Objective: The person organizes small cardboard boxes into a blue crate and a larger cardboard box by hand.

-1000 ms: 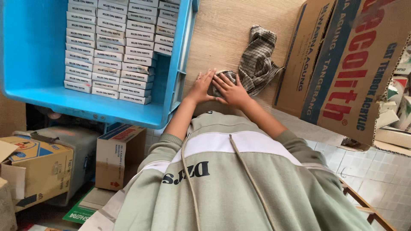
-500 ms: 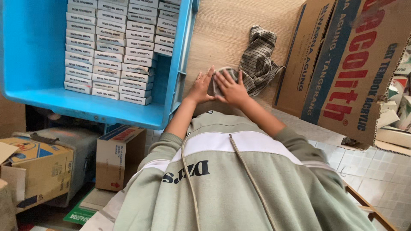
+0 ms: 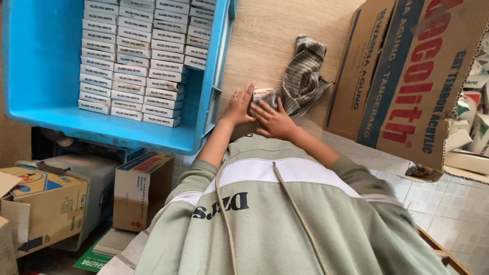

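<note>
Between my left hand (image 3: 238, 105) and my right hand (image 3: 273, 120) I hold one small white box (image 3: 264, 95), fingers closed lightly around it on the wooden table (image 3: 265, 30). Just right of my hands lies a checked cloth (image 3: 304, 74). Farther left, the blue crate (image 3: 43, 56) is about half filled with rows of small boxes (image 3: 140, 56); its left part remains bare.

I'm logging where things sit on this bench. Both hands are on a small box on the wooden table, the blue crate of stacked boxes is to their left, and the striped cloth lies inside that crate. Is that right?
Not quite. In the head view the striped cloth lies on the wooden table, right of the hands, not in the blue crate. The rest holds: left hand and right hand are on the small box.
</note>
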